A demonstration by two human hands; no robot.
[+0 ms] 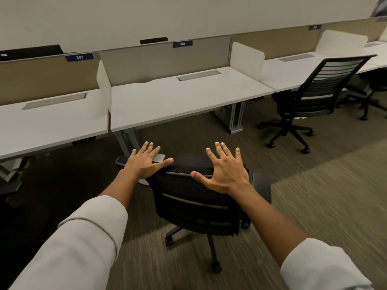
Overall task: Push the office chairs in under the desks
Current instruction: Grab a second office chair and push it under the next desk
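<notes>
Both hands (146, 164) (226, 172) spread flat — grip released — hiding chair-back (188, 185) top edge.

Even, soft indoor light, moderately dim. Floor under desks (184, 101) falls into deep shadow, darkest toward left edge. Carpet (335, 206) streaked with motion blur at right. Wide-angle bending at frame edges. No glare.

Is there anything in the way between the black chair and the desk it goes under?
Nothing visible. Only bare carpet lies between the chair and desk 308; the desk legs stand off to the sides.
</notes>
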